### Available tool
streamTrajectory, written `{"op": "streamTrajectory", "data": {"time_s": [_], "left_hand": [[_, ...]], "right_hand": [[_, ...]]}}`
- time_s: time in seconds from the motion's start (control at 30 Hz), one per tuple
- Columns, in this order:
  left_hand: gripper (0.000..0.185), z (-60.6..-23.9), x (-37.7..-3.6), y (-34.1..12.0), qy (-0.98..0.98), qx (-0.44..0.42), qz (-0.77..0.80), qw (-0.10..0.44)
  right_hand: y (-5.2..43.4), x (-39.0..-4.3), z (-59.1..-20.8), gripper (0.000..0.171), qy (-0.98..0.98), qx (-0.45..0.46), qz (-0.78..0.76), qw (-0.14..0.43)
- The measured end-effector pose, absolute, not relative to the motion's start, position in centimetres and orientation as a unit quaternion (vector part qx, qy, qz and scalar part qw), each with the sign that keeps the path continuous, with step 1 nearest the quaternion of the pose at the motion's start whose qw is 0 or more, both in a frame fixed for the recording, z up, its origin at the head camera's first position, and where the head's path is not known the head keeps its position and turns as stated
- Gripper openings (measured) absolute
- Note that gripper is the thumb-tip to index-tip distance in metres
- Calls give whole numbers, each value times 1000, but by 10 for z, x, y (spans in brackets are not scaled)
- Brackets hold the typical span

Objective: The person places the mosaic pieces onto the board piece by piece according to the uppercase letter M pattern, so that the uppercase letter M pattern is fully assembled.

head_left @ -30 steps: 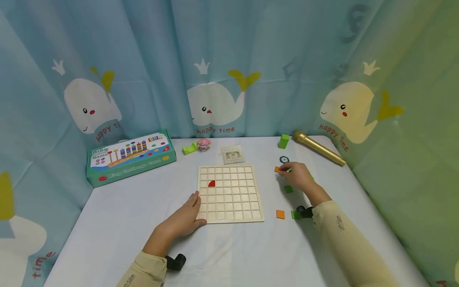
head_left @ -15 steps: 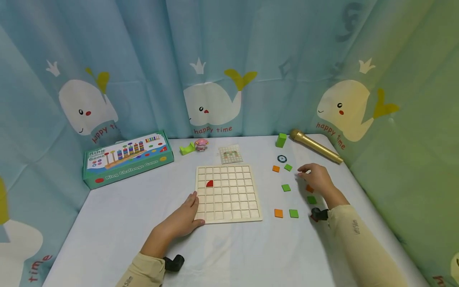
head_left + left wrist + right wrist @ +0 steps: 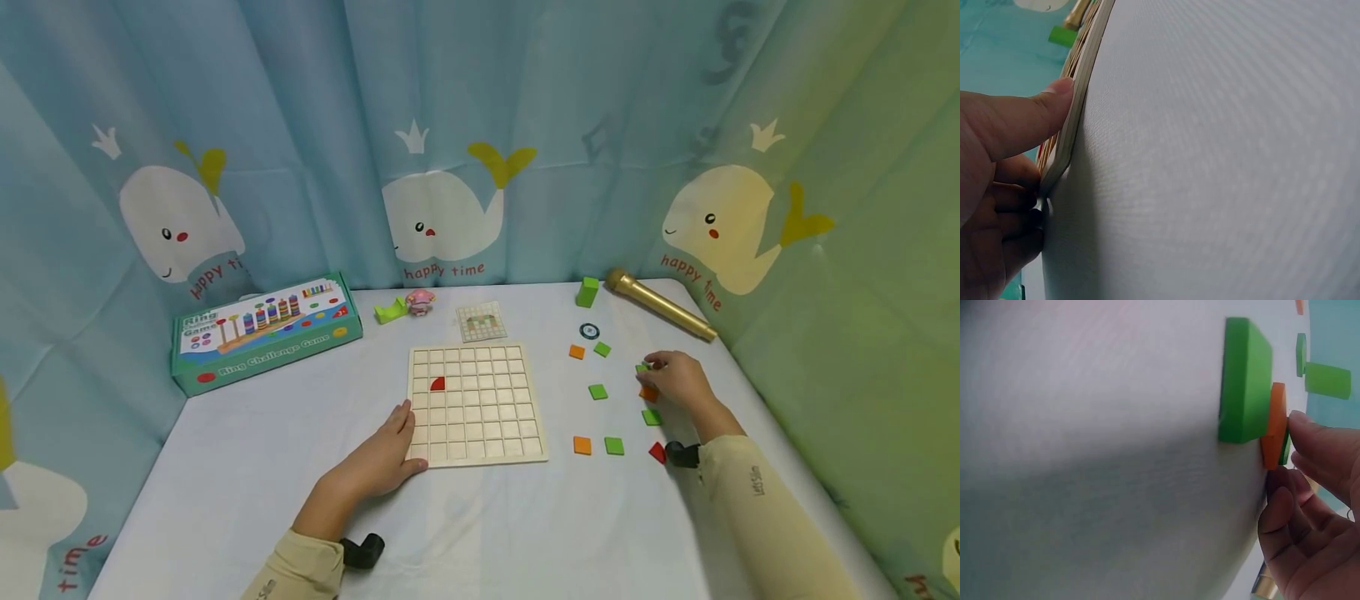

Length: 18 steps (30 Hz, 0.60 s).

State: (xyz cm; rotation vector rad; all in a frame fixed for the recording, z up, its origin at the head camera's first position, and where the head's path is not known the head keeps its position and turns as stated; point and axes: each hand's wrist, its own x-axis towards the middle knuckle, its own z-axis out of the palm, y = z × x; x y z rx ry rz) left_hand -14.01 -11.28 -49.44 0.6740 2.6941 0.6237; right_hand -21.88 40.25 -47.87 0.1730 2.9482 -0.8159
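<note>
Under the right hand [image 3: 678, 379], a small flat green square tile [image 3: 642, 367].

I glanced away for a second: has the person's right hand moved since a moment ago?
Yes. The right hand has shifted rightward and nearer the person, away from the black ring, to the green tile its fingers now touch.

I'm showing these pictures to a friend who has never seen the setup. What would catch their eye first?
Probably the wooden grid board at the table's middle, with one red quarter-circle piece in it and the left hand resting on its near-left corner. Next, the green and orange tiles scattered to its right, where the right hand pinches a small green tile. Whale-print curtains surround everything.
</note>
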Motion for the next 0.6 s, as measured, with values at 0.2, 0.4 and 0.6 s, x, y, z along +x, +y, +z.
{"op": "streamTrajectory", "data": {"time_s": [0.2,0.4,0.6], "left_hand": [[81,-495,-139,-114,935,233,222,148],[82,-495,-140,-114,937,227,218,153],[82,-498,-142,-114,938,227,214,152]], "right_hand": [[404,-222,-482,39,962,65,-260,44],[403,-225,-481,33,960,69,-271,33],[400,-227,-477,24,961,60,-270,22]]}}
